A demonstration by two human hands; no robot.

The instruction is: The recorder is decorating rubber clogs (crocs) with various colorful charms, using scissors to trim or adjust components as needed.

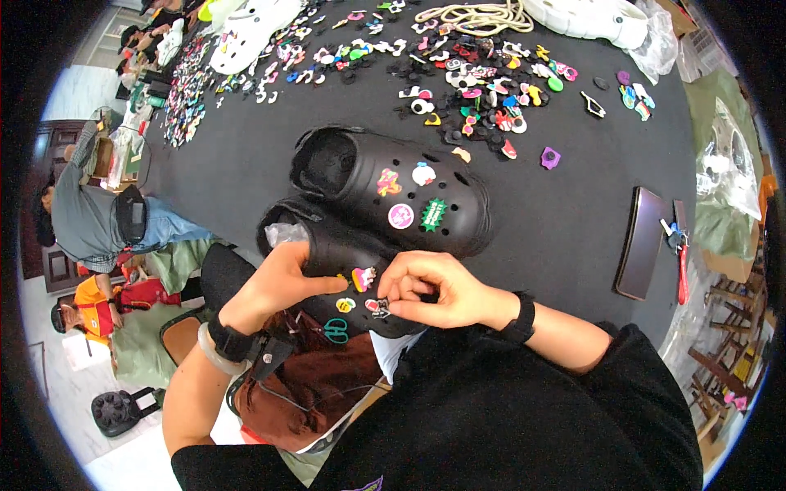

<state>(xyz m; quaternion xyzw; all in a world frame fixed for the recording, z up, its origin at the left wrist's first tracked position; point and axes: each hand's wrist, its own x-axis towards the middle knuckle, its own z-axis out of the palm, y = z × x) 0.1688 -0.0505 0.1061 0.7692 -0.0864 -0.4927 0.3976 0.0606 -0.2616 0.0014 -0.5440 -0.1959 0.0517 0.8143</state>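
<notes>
Two black clogs lie side by side on the dark table. The far clog (463, 233) carries several charms, among them a round pink one (400, 216) and a green spiky one (434, 215). My left hand (282, 282) grips the near clog (340, 248), its thumb on the upper beside a pink-and-yellow charm (363, 279). A bee charm (345, 305) sits close by. My right hand (442, 288) is closed in a pinch at a small dark-and-red charm (377, 308) on the near clog's toe. Clear plastic (286, 234) shows in that clog's opening.
Loose shoe charms (491, 90) are scattered across the back, with a smaller heap (184, 102) at far left. White clogs (254, 33) and coiled rope (479, 16) lie beyond. A phone (640, 243) and keys (676, 237) lie right. People (94, 192) are at left.
</notes>
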